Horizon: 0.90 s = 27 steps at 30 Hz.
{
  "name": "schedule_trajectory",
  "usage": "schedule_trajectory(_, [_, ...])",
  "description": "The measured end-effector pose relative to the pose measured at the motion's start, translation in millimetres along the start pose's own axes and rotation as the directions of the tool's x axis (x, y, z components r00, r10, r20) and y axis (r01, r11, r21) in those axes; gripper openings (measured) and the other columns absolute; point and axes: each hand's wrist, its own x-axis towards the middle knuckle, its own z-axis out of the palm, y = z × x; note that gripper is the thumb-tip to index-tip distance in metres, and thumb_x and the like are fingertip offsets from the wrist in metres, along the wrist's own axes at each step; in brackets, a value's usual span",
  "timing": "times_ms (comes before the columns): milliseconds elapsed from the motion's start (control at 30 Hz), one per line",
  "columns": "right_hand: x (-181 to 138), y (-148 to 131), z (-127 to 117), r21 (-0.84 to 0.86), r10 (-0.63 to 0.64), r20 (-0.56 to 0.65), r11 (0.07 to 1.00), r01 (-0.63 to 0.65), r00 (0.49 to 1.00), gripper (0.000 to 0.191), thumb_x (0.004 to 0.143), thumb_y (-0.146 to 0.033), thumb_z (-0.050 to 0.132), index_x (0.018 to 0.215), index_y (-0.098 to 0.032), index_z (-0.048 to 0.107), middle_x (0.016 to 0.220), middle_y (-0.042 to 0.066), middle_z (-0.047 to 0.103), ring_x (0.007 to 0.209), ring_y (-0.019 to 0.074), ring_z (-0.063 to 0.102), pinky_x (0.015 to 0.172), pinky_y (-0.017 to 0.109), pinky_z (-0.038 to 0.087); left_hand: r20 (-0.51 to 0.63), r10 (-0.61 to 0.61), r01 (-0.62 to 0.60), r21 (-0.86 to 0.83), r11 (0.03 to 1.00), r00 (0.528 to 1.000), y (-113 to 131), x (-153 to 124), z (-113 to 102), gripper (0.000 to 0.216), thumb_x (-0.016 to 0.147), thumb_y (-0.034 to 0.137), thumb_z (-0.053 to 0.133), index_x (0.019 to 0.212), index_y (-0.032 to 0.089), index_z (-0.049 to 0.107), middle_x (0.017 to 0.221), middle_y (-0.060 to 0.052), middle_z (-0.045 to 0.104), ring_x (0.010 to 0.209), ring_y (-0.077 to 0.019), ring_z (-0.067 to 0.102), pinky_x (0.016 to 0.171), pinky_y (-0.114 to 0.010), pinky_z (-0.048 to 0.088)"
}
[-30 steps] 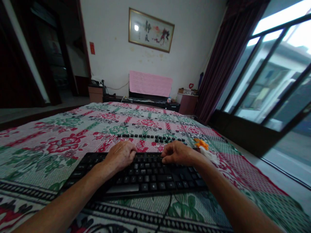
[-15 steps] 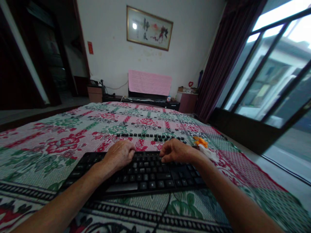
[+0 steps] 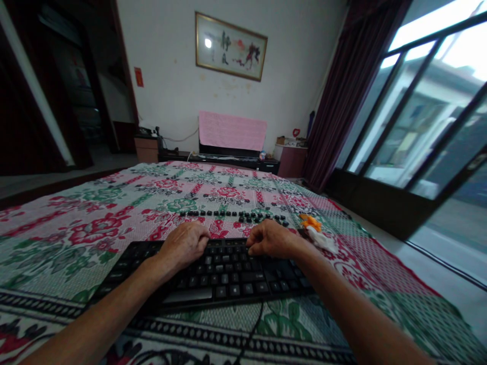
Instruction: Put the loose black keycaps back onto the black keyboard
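A black keyboard [image 3: 236, 278] lies on the patterned cloth in front of me, its far edge partly bare of keycaps. My left hand [image 3: 187, 240] rests over its far left part, fingers curled closed; what they hold, if anything, is hidden. Over the far right part is my right hand [image 3: 269, 238], thumb and fingers pinched together just above the keys. Anything between those fingertips is too small to make out. Beyond the keyboard, several loose black keycaps [image 3: 215, 213] stand in a row, with a shorter second row at the right, partly hidden by my right hand.
An orange item [image 3: 310, 222] and a crumpled white cloth or tissue [image 3: 322, 240] lie right of the keyboard. The keyboard's cable [image 3: 253, 332] runs toward me over the flowered cloth [image 3: 99, 228]. Farther off stands a low cabinet with a pink-covered screen [image 3: 233, 130].
The view has shifted slightly, moving everything a little left in the picture. Both hands keep nearly the same closed poses over the keyboard; the keycap rows look unchanged.
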Motion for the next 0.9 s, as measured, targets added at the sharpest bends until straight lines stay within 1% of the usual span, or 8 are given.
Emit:
schedule_trajectory(67, [0, 1, -1, 0.012, 0.000, 0.003, 1.000, 0.000, 1.000, 0.021, 0.056, -0.023, 0.059, 0.074, -0.015, 0.065, 0.066, 0.000, 0.063, 0.057, 0.0100, 0.052, 0.049, 0.018, 0.037, 0.007, -0.004, 0.004, 0.004, 1.000, 1.000, 0, 0, -1, 0.024, 0.071, 0.027, 0.039, 0.075, 0.025, 0.063, 0.076, 0.000, 0.060, 0.075, -0.0146, 0.051, 0.065, -0.025, 0.035])
schedule_trajectory(167, [0, 5, -2, 0.028, -0.061, 0.029, 0.998, 0.060, 0.998, 0.023, 0.060, -0.024, 0.055, 0.078, -0.016, 0.065, 0.069, 0.000, 0.064, 0.062, 0.0105, 0.054, 0.053, 0.018, 0.038, 0.011, 0.003, -0.003, 0.000, 1.000, 1.000, 0, 0, -1, 0.024, 0.071, 0.025, 0.039, 0.076, 0.025, 0.062, 0.077, 0.000, 0.060, 0.076, -0.0140, 0.051, 0.066, -0.024, 0.035])
schedule_trajectory(333, [1, 4, 1, -0.075, -0.079, -0.028, 0.994, 0.076, 0.997, 0.019, 0.062, -0.022, 0.050, 0.070, -0.013, 0.064, 0.063, 0.000, 0.062, 0.056, 0.0094, 0.052, 0.049, 0.017, 0.035, 0.010, -0.004, 0.003, 0.010, 1.000, 1.000, 1, 0, 1, 0.023, 0.073, 0.025, 0.038, 0.077, 0.023, 0.061, 0.077, -0.001, 0.059, 0.077, -0.0144, 0.051, 0.067, -0.024, 0.035])
schedule_trajectory(500, [-2, -6, 5, -0.151, -0.102, -0.070, 0.984, 0.090, 0.992, 0.019, 0.064, -0.020, 0.047, 0.067, -0.012, 0.064, 0.060, 0.000, 0.060, 0.053, 0.0083, 0.049, 0.047, 0.016, 0.032, 0.029, -0.017, 0.017, 0.002, 1.000, 0.999, 1, -1, -1, 0.022, 0.073, 0.023, 0.037, 0.074, 0.020, 0.059, 0.077, -0.003, 0.059, 0.077, -0.0146, 0.051, 0.068, -0.024, 0.035])
schedule_trajectory(633, [-2, -22, 15, -0.203, -0.087, -0.102, 0.977, 0.065, 0.991, 0.020, 0.063, -0.016, 0.046, 0.066, -0.012, 0.065, 0.059, 0.001, 0.061, 0.053, 0.0089, 0.049, 0.048, 0.017, 0.032, 0.067, -0.036, 0.037, -0.010, 0.999, 0.997, -10, -2, -8, 0.021, 0.072, 0.023, 0.038, 0.072, 0.021, 0.059, 0.076, -0.002, 0.059, 0.075, -0.0137, 0.052, 0.065, -0.022, 0.036])
schedule_trajectory(733, [-3, -31, 18, -0.209, -0.162, -0.110, 0.968, 0.137, 0.981, 0.021, 0.064, -0.015, 0.045, 0.068, -0.014, 0.066, 0.061, 0.002, 0.063, 0.055, 0.0096, 0.051, 0.052, 0.017, 0.034, 0.105, -0.065, 0.062, 0.029, 0.998, 0.992, -19, -4, -14, 0.020, 0.071, 0.024, 0.040, 0.073, 0.022, 0.060, 0.076, -0.001, 0.060, 0.076, -0.0141, 0.053, 0.067, -0.023, 0.036])
schedule_trajectory(833, [-2, -27, 6, -0.188, -0.216, -0.101, 0.963, 0.195, 0.971, 0.024, 0.066, -0.017, 0.044, 0.075, -0.016, 0.066, 0.068, 0.000, 0.064, 0.060, 0.0104, 0.053, 0.056, 0.017, 0.036, 0.095, -0.090, 0.086, 0.044, 0.995, 0.991, -18, -4, -21, 0.022, 0.071, 0.025, 0.042, 0.082, 0.024, 0.061, 0.084, -0.002, 0.061, 0.082, -0.0147, 0.053, 0.073, -0.024, 0.036])
schedule_trajectory(900, [5, -19, -9, -0.204, -0.166, -0.167, 0.970, 0.131, 0.972, 0.025, 0.068, -0.019, 0.043, 0.080, -0.018, 0.066, 0.073, 0.000, 0.065, 0.064, 0.0106, 0.055, 0.058, 0.017, 0.037, 0.046, -0.102, 0.100, 0.045, 0.994, 0.994, -9, -2, -26, 0.026, 0.070, 0.025, 0.042, 0.090, 0.023, 0.059, 0.093, -0.002, 0.059, 0.088, -0.0152, 0.051, 0.077, -0.025, 0.036])
